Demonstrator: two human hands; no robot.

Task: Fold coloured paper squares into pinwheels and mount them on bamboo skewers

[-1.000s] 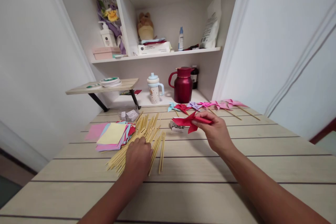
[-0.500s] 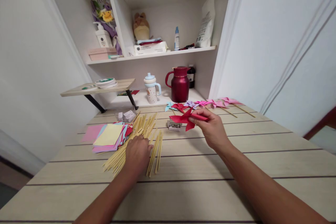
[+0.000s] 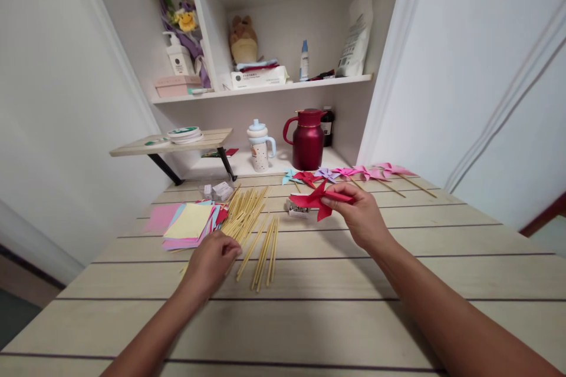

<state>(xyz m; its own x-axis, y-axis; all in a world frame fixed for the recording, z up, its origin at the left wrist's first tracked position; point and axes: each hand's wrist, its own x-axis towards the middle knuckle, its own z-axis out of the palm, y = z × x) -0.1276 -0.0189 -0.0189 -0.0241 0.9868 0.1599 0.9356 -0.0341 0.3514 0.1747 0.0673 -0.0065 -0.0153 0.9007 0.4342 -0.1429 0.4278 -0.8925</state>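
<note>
Left hand [image 3: 212, 259] rests curled on the loose wooden sticks [image 3: 250, 227]; whether it pinches one, I cannot tell. Right hand [image 3: 360, 215] pinches a stickless red pinwheel [image 3: 315, 201]. Beyond it, six finished pinwheels [image 3: 349, 174] line the desk [image 3: 309, 324].

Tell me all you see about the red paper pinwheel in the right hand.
The red folded-paper pinwheel has pointed blades and no stick attached. It is held above the pale wooden table, roughly flat, pinched at its right side in the grip of the right hand. Nothing else touches it. A small silver stapler lies just behind it.
</note>
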